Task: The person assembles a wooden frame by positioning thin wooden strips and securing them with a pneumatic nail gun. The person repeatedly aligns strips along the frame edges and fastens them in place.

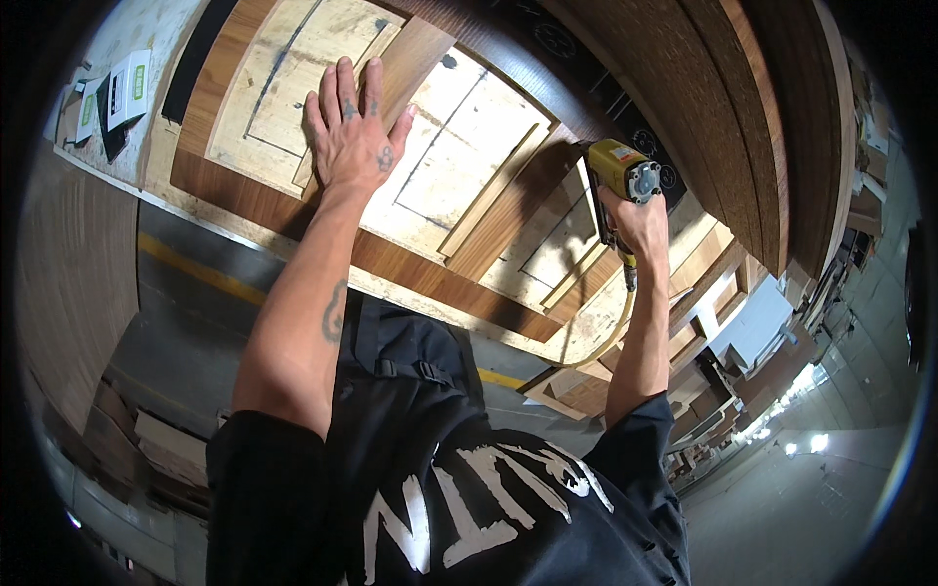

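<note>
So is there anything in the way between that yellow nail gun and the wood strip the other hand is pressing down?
Nothing visible. The right hand grips the yellow nail gun over the door panel, and the left hand lies flat on a wood strip. Between them is only bare panel and flat-lying trim strips.

The right hand [640,227] wraps the grip of a yellow nail gun [618,171], so the trigger and the fingers around it cannot be seen, and the tool's nose is hidden behind its own body where it meets the wooden door panel [469,210]. The air hose [614,327] drops behind the right forearm and its far end is lost. The left hand [350,132] covers part of a wood strip [415,54]. At far left, small boxes [122,88] are curved and blurred by the rim. Stacked panels at right are too small to tell apart.
</note>
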`<state>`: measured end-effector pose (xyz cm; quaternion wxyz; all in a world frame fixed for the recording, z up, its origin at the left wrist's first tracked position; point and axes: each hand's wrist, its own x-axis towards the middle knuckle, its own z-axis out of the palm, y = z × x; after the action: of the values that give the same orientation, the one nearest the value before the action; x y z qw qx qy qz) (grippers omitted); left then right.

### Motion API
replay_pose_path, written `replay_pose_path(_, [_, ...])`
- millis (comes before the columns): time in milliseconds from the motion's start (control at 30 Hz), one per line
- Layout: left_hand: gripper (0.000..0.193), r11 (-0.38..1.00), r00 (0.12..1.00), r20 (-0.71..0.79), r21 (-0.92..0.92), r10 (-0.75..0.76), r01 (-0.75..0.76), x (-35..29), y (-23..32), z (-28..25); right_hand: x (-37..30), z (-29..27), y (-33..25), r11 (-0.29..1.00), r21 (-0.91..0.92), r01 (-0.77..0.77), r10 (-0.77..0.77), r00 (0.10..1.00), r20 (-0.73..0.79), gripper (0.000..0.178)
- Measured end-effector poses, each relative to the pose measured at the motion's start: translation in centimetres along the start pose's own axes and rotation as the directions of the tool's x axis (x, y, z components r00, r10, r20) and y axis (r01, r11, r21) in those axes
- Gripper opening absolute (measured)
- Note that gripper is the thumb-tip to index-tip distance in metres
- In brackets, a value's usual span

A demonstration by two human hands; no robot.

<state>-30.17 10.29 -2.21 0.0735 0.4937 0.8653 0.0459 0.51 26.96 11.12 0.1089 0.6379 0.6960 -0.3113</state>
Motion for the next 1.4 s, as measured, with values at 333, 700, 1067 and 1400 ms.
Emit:
replay_pose_path(333, [0.08,0.998,0.999,0.039,0.055,-0.028,0.026,0.0,0.1,-0.3,0.5,-0.4,-1.8,0.999,0.039,0.03,-0.033,0.997,0.072,0.046])
replay_pose_path(700, [0.079,0.997,0.999,0.028,0.072,-0.042,0.04,0.0,-0.1,-0.6,1.5,1.3,-0.2,0.992,0.071,0.102,-0.102,0.995,-0.006,0.044])
replay_pose_path(1067, [0.083,0.993,0.987,0.157,-0.117,0.02,-0.002,0.4,-0.3,-1.8,0.3,2.8,-7.7,0.994,0.029,0.108,-0.109,0.993,0.034,0.044])
replay_pose_path(1400, [0.087,0.987,0.966,0.25,-0.161,0.065,-0.025,0.3,-0.8,-1.9,4.3,5.3,-19.9,0.996,0.065,0.068,-0.074,0.992,0.101,0.052])
